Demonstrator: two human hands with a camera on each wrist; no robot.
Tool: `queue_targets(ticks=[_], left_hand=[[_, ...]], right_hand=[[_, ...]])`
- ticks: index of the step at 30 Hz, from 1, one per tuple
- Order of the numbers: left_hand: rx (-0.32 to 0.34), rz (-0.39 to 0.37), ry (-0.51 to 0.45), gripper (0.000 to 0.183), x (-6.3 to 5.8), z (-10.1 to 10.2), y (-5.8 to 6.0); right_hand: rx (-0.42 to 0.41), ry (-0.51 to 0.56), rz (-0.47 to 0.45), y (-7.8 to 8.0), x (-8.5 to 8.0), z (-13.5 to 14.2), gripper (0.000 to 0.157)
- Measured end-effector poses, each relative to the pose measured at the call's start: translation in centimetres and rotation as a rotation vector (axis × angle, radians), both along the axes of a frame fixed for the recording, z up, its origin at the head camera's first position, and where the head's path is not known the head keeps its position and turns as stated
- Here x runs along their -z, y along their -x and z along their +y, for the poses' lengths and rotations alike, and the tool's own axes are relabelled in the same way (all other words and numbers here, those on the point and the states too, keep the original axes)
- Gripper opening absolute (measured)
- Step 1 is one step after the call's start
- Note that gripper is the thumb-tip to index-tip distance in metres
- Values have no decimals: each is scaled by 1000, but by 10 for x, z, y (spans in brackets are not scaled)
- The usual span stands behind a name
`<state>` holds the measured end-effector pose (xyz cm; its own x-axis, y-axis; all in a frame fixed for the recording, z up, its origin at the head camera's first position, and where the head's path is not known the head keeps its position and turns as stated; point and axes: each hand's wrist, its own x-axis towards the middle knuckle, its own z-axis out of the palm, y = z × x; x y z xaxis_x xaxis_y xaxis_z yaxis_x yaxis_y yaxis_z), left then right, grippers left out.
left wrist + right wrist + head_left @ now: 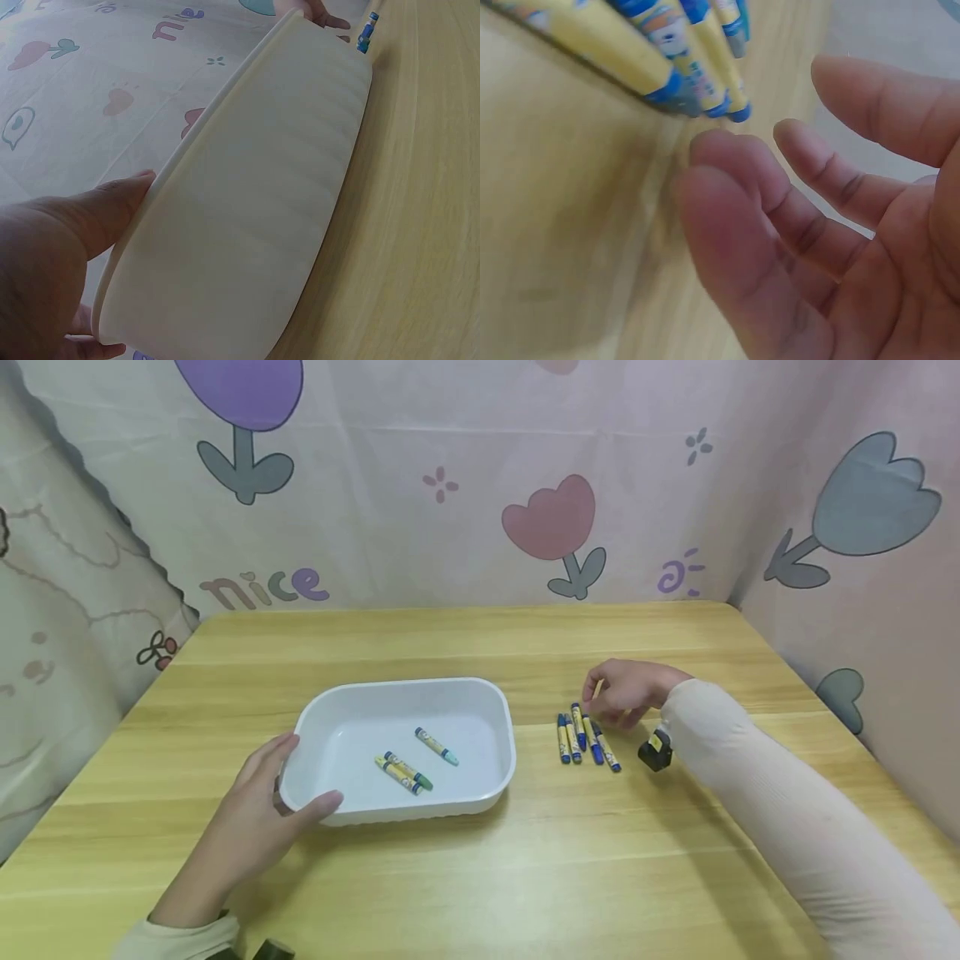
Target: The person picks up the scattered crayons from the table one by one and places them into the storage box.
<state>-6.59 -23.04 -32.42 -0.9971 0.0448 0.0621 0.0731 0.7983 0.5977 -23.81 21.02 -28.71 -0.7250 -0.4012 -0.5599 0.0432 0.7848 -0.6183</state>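
Three crayons [405,771] in tray [483,727]; crayon cluster [593,743] between tray and worktop's [525,877] right edge; curtain [465,543] behind worktop's far edge.

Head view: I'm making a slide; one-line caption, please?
Left hand holding a white tub with three crayons inside; right hand beside more crayons on a table.

In the head view, illumination was soft and fairly even; a pale sheen lay on the near tabletop [517,893], with diffuse shadows beside the right sleeve [795,810] and white tray [420,811]. The left wrist view was dimmer; in the right, the crayons [667,37] appeared blurred.
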Motion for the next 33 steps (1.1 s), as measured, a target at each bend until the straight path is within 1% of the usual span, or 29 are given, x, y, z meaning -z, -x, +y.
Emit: queue_targets(ticks=[4,9,13,17,25,33], left_hand=[[-1,-3,4,101,0,1,0],[-4,-4,7,102,1,1,0],[-3,-5,7,102,0,2,1],[-4,-8,8,102,-1,2,2],[-1,-12,15,102,0,1,1],[-1,-6,6,102,-1,1,2]], right_hand=[[-6,-7,-37,0,6,2,29],[-38,-41,-67,0,10,2,43],[-40,-59,-74,0,12,2,48],[-34,-63,-67,0,13,0,45],[-25,-37,-38,-2,12,-2,37],[-14,-29,-21,2,15,-2,33]])
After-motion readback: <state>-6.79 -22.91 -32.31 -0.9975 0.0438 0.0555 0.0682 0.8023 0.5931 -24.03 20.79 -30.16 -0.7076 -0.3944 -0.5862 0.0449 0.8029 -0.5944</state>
